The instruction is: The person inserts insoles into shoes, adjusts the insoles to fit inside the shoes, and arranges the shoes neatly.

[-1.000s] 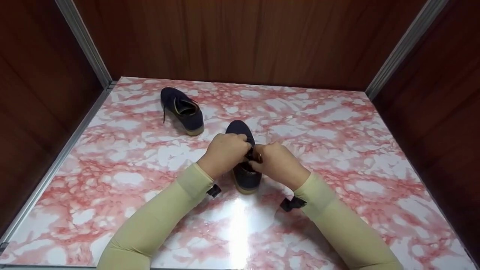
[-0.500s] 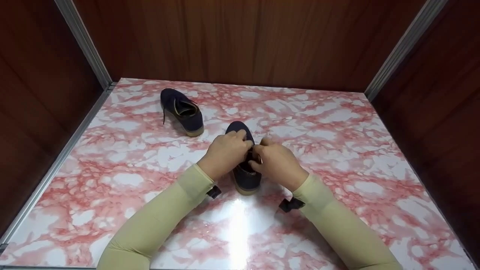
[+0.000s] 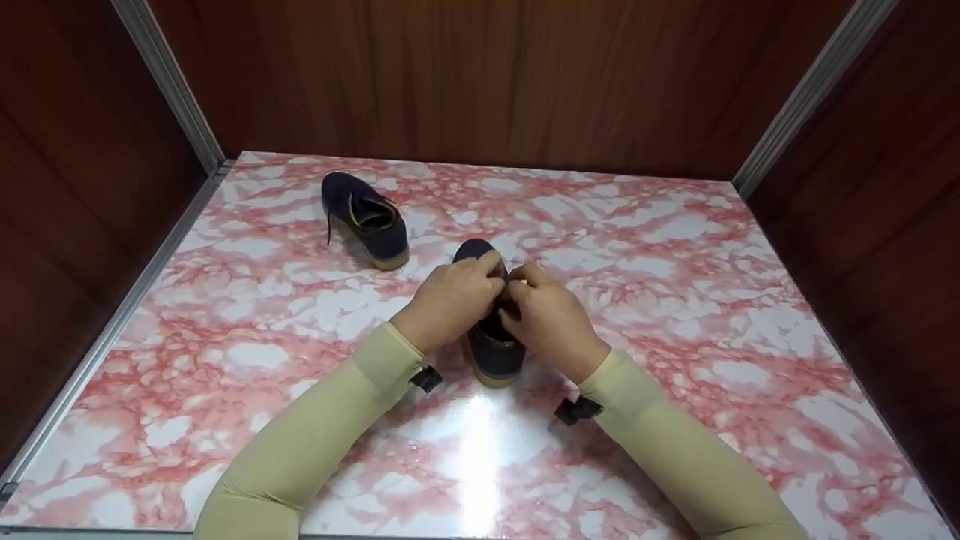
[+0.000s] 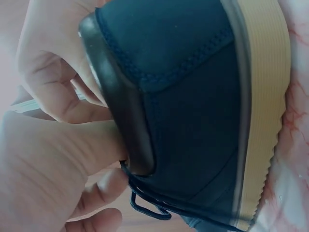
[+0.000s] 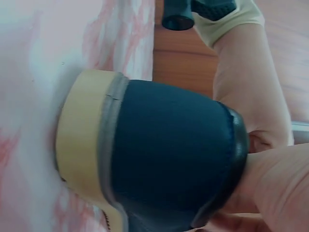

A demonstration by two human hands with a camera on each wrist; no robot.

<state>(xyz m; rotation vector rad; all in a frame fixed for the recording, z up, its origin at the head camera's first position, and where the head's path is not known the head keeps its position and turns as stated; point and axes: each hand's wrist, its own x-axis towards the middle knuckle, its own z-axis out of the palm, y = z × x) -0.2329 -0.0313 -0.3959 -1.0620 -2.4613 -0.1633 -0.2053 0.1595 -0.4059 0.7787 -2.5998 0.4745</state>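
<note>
A dark blue lace-up shoe (image 3: 499, 364) with a tan sole stands on the table, toe pointing away from me. My left hand (image 3: 454, 300) bends over its left side at the lacing, thumb in the opening, and pinches the dark shoelace (image 4: 174, 206). Opposite it, my right hand (image 3: 555, 319) has curled fingers at the right edge of the lacing. It appears to pinch the lace too, though the fingertips are largely hidden. In the right wrist view the shoe's heel (image 5: 169, 150) covers most of the work. A matching shoe (image 3: 382, 244) sits farther back on the left, its lace hanging loose.
The tabletop (image 3: 675, 300) has a red and white marbled pattern. Dark wood-look panels (image 3: 480, 82) with metal corner posts close off the back and both sides. Small black devices (image 3: 577, 410) are strapped at both wrists.
My left fingers have shifted slightly forward over the lacing, with the index finger lifting. My right index finger has extended and moved in closer to the left hand. Both shoes stay in place.
</note>
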